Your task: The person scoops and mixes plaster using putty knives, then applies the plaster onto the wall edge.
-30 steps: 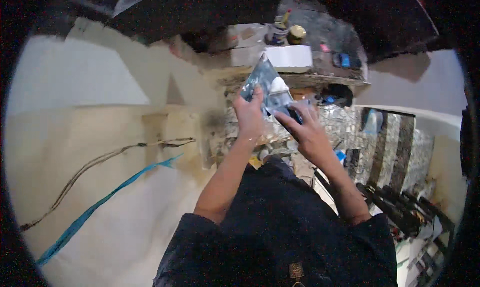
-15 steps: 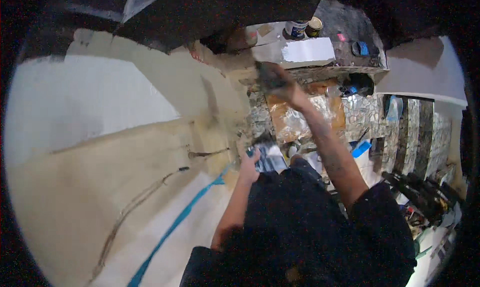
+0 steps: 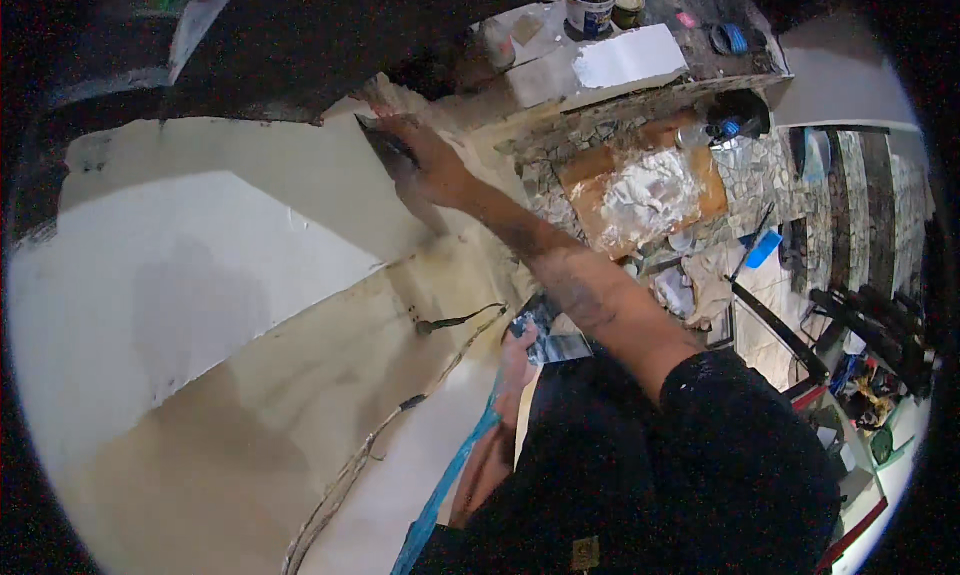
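Observation:
My right hand reaches up and to the left, pressing a dark flat blade, a putty knife, against the pale wall near its dark upper edge. My right forearm stretches across the middle of the view. My left hand stays low by my body and holds a flat metal plate smeared with grey paste, tilted against my dark shirt.
Loose wires and a blue cable hang along the cream lower wall. A ledge at the top holds paint cans and a white block. Foil sheet, rags and tools lie on the mosaic floor to the right.
My right hand has swung from the plate up and left to the wall with the knife. My left hand has dropped with the plate down to my waist. The view has turned left.

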The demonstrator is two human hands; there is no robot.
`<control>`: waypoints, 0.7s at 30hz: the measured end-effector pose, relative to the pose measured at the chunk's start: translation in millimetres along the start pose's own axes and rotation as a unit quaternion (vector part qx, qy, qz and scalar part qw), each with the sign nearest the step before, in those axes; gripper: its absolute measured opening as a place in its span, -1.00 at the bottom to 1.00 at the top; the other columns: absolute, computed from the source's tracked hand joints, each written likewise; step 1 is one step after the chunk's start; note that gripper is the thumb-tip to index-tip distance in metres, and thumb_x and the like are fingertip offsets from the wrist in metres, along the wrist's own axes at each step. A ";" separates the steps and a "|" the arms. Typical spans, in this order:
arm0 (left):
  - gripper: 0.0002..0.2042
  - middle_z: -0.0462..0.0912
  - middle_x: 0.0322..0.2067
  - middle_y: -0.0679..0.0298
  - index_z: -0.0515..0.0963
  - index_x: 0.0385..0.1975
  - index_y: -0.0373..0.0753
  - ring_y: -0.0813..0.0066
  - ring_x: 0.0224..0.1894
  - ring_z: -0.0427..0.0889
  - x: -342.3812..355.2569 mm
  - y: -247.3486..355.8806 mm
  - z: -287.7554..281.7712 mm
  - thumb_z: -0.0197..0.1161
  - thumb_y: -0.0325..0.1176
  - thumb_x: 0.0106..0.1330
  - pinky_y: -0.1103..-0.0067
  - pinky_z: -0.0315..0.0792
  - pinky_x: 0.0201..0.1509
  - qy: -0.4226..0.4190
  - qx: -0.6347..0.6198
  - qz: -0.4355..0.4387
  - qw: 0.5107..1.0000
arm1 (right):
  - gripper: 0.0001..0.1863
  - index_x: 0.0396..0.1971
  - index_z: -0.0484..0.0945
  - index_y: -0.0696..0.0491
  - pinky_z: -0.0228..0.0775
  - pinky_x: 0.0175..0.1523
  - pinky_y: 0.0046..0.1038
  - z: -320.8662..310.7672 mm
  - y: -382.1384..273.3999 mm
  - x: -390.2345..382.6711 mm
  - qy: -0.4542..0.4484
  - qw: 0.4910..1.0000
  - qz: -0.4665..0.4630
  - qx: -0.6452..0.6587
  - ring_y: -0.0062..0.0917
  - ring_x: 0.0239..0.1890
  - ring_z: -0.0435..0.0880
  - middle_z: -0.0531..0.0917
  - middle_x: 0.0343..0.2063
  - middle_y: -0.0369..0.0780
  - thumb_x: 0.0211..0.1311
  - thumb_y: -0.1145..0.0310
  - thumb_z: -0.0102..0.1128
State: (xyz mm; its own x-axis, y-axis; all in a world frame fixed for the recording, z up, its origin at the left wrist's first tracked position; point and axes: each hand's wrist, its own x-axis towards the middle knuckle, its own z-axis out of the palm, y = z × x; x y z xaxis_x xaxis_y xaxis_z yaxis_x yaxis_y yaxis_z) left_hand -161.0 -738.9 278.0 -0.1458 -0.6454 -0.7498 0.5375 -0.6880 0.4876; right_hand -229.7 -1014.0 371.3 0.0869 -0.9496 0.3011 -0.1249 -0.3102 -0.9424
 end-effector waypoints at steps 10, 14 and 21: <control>-0.69 0.47 -0.18 0.26 0.31 -0.05 -0.32 0.38 -0.15 0.47 13.9 -0.4 -33.5 0.01 -0.54 0.17 0.41 0.35 0.00 -0.086 0.265 0.122 0.953 | -0.41 0.01 0.28 0.05 0.17 0.11 -0.40 0.0 -26.3 -94.4 -0.076 0.991 -0.070 0.085 -0.25 0.04 0.32 0.34 -0.03 -0.10 -0.17 0.62 0.08; -0.68 0.47 -0.18 0.25 0.30 -0.05 -0.32 0.37 -0.16 0.48 27.1 -10.1 -15.6 0.01 -0.54 0.16 0.41 0.35 0.01 -0.002 -0.097 -0.073 0.993 | -0.44 0.02 0.27 0.10 0.10 0.17 -0.38 -32.6 -3.8 -80.5 -0.004 0.993 -0.034 0.110 -0.34 0.07 0.31 0.35 -0.01 -0.11 -0.13 0.64 0.00; -0.62 0.47 -0.17 0.26 0.32 -0.07 -0.29 0.36 -0.13 0.47 18.7 -16.4 -19.6 0.16 -0.42 0.09 0.41 0.39 -0.04 -0.040 -0.045 0.002 0.998 | -0.50 0.02 0.29 0.05 0.15 0.12 -0.35 2.0 4.7 -3.1 0.047 0.996 -0.035 0.064 -0.26 0.01 0.36 0.39 -0.07 -0.07 -0.03 0.56 -0.05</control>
State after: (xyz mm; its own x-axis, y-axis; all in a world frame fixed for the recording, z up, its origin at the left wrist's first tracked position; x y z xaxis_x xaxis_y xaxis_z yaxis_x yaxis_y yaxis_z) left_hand -156.3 -733.2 247.3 -0.2071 -0.6751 -0.7081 0.6099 -0.6550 0.4461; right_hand -228.6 -1012.4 365.7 -0.0020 -0.9275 0.3739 0.0061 -0.3739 -0.9274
